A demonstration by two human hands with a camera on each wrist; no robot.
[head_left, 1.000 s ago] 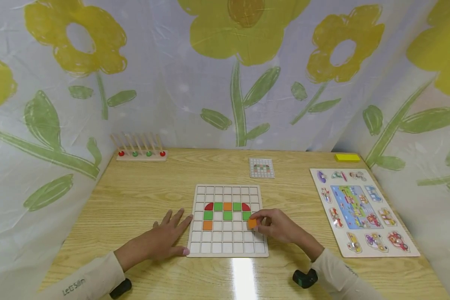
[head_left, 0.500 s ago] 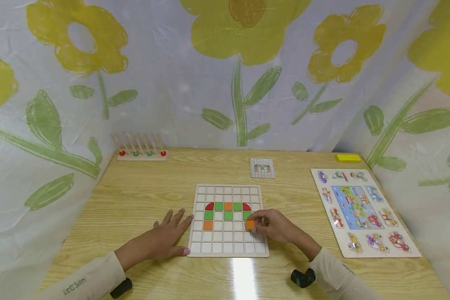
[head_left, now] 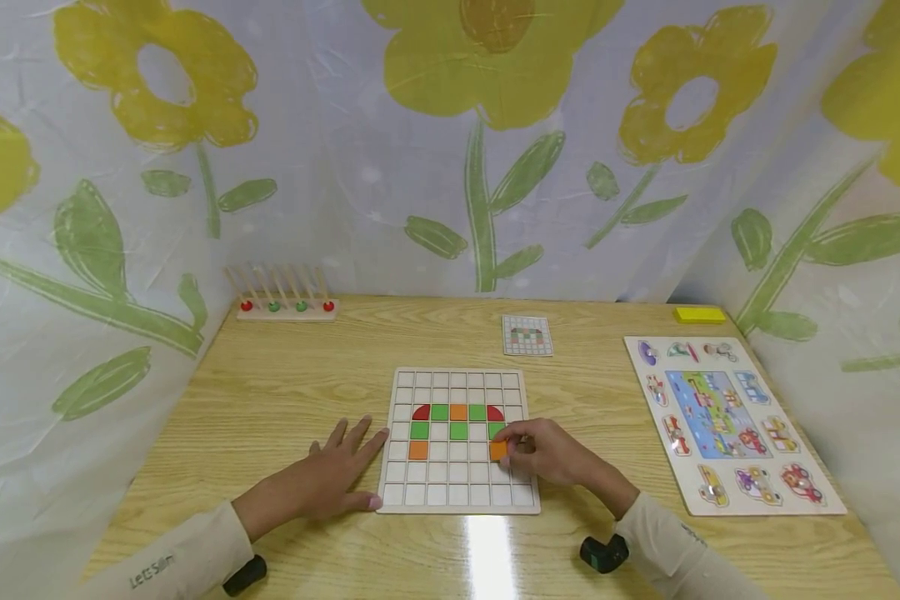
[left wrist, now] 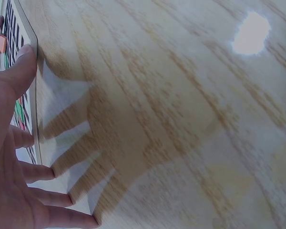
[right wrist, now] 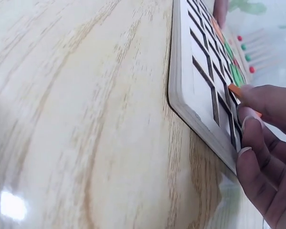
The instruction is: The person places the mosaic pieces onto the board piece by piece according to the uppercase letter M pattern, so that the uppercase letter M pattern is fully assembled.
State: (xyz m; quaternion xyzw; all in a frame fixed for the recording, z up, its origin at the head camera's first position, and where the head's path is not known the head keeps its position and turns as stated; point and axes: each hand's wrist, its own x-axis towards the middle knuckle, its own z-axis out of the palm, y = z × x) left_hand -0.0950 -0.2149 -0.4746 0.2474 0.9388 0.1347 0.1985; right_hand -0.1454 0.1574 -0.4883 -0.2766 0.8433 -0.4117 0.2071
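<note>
My right hand [head_left: 543,452] pinches an orange square tile [head_left: 498,451] over a cell on the right side of the wooden grid board [head_left: 457,507]. In the right wrist view the tile [right wrist: 235,90] is tilted at the cell's edge, between thumb and finger. Spread flat, my left hand [head_left: 330,475] touches the board's left edge with its fingertips and thumb. Lying in the board's cells are red quarter-round tiles [head_left: 422,412], several green tiles [head_left: 459,431] and orange tiles [head_left: 418,450]. The right fingers partly cover a green tile [head_left: 497,431].
A pattern card [head_left: 527,336] lies behind the board. To the right is a picture knob puzzle [head_left: 735,425], with a yellow block [head_left: 700,316] beyond it. A peg rack [head_left: 288,311] with red and green beads stands at the back left.
My right hand has moved slightly left with the orange tile, bringing it over the cell below the right green tile. The left hand keeps its place at the board's edge.
</note>
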